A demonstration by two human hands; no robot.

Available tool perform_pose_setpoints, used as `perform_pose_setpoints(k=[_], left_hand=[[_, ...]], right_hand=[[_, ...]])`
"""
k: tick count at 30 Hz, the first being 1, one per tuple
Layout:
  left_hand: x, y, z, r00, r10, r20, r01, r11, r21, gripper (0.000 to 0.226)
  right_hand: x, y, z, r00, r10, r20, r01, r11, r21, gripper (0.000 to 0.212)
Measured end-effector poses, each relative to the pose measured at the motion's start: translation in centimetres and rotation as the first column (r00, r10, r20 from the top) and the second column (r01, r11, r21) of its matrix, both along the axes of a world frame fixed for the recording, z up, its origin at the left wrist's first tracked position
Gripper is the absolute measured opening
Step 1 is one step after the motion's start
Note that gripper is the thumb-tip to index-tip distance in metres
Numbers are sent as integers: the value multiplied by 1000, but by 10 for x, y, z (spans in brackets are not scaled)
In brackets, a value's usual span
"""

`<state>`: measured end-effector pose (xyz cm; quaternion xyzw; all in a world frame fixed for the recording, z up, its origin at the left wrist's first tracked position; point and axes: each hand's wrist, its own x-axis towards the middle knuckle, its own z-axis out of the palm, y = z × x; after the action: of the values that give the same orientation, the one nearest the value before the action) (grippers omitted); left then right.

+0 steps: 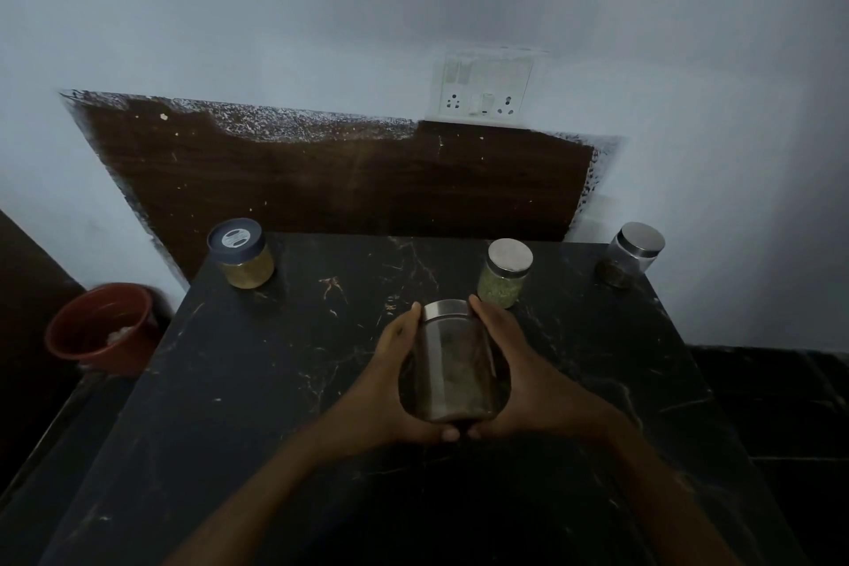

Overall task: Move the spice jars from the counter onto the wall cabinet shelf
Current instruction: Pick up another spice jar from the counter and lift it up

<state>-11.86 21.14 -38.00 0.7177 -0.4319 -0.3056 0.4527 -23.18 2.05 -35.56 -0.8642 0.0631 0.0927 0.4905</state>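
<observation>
A clear glass jar with a steel lid and dark contents [452, 368] is held between both hands over the black marble counter [257, 381]. My left hand [386, 386] cups its left side and my right hand [528, 386] cups its right side, with fingertips meeting under the base. Three other jars stand near the counter's back edge: a dark-lidded jar of yellow spice [241, 253] at the left, a steel-lidded jar of green spice [504, 273] just behind my right fingertips, and a steel-lidded jar with dark spice [631, 254] at the right corner. No cabinet shelf is in view.
A brown wooden panel [344, 179] backs the counter against the pale wall, with a white socket plate [482, 87] above it. A red bucket [103, 326] stands on the floor left of the counter. Dark floor tiles [772, 404] lie to the right.
</observation>
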Motion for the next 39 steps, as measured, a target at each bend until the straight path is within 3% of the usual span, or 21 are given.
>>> perform_pose_setpoints(k=[7,14,22,27,36,39], left_hand=[[1,6,1,986,-2,-170,-3,1000,-24,126],[0,-1,4,999,0,-34,0,1000,7,127],[-1,4,1,985,13,-169,-14,1000,-5,131],[0,-1,6,999,0,-45,1,1000,24,130],[4,1,6,981,-45,-187,36,998,-48,119],[2,-3,6,980,-54,-191,49,998,-35,124]], right_hand=[[-5,-5,10,999,4,-50,3,988,153,120],[-2,0,9,1000,-15,22,14,999,52,124],[-5,-3,17,1000,-10,-19,12,997,79,123],[-3,1,15,999,-21,44,21,1000,1,119],[-8,-10,20,999,-44,12,43,996,84,121],[-6,-5,21,999,-38,34,37,999,27,118]])
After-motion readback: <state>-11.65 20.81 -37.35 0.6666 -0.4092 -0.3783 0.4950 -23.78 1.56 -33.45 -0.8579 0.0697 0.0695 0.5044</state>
